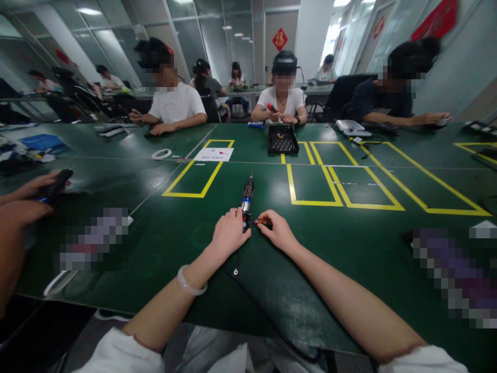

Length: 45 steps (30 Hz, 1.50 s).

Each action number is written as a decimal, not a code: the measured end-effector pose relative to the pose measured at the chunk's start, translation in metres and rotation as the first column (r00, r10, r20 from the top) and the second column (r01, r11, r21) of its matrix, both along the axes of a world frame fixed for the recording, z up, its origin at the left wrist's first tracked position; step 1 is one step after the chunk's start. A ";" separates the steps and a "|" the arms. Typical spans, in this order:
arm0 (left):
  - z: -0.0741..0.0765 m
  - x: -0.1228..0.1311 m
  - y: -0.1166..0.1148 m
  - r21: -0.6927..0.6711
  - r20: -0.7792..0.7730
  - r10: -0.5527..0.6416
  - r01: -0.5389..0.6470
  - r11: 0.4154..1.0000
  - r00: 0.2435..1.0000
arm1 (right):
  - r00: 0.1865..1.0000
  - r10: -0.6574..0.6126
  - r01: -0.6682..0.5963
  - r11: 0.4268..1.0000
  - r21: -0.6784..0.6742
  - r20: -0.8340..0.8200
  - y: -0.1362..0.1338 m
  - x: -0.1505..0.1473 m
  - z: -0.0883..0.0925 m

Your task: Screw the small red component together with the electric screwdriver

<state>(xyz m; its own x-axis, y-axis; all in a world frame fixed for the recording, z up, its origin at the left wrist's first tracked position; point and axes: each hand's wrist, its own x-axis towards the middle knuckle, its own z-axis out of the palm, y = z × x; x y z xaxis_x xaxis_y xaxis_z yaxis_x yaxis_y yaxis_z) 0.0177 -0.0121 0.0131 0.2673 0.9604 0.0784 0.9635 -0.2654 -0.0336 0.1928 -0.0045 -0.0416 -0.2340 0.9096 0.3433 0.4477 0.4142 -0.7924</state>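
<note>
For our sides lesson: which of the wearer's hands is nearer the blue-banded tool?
Left: the left hand touches the tool; the right hand is apart, just right of it.

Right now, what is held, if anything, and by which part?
Left hand grips the tool by its near end; right hand pinches a small reddish piece, part unclear.

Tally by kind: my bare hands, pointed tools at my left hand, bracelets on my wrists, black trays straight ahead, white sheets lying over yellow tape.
Left hand and right hand: 2
Pointed tool: 1
Bracelet: 1
Black tray: 1
White sheet: 1
Total: 6
</note>
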 end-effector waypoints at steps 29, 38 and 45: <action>-0.010 0.005 -0.010 0.065 0.081 -0.044 0.038 0.997 0.996 | 0.995 0.101 -0.101 0.995 0.007 0.010 -0.003 0.001 0.001; -0.005 -0.026 -0.018 0.041 -0.002 -0.048 0.048 0.998 0.999 | 0.966 0.259 -0.259 0.966 -0.014 0.018 -0.011 -0.002 0.009; -0.003 -0.077 -0.029 0.032 -0.066 0.052 -0.050 0.998 0.997 | 0.971 0.237 -0.236 0.972 -0.014 0.040 -0.008 -0.001 0.007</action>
<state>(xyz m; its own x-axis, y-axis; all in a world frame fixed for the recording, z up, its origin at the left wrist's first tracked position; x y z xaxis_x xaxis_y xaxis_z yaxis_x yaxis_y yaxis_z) -0.0589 -0.0410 0.0102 0.2241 0.9703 0.0917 0.9711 -0.2143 -0.1053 0.1921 -0.0129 -0.0344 -0.4566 0.8300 0.3204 0.3703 0.5048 -0.7798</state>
